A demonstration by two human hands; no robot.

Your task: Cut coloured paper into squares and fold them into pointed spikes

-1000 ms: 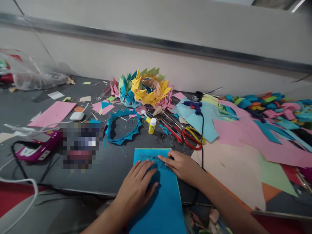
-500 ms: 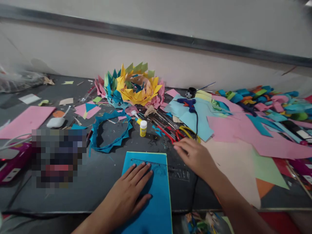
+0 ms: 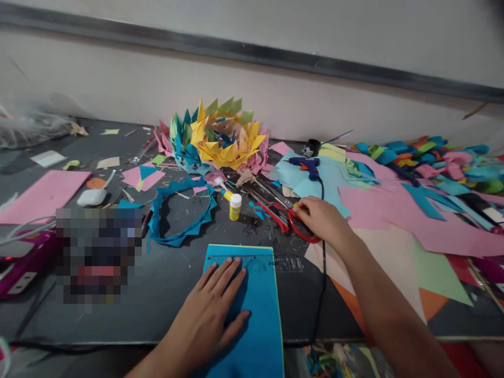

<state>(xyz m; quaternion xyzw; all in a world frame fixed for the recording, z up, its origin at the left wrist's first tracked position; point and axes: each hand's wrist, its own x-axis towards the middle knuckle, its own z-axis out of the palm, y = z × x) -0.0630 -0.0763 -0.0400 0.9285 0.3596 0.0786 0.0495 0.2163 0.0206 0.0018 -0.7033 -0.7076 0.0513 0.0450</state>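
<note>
Blue paper point(image 3: 260, 310) overhangs bench point(image 3: 169, 294), near end cut off; my flat left hand point(image 3: 208, 304), fingers apart, hides some ruler point(image 3: 255, 261). Right hand point(image 3: 321, 218) touches red scissors point(image 3: 292, 222), can't tell if clamped. Gap before glue bottle point(image 3: 235, 208).

On the dark table point(image 3: 157, 294), a blue sheet point(image 3: 258, 310) across the near edge, spiky blue ring point(image 3: 156, 210), white-capped yellow bottle point(image 3: 235, 209)

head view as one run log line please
left hand: flat on clear ruler and blue paper | right hand: at red-handled scissors, grip unclear | nearby: yellow bottle, blue paper ring
</note>
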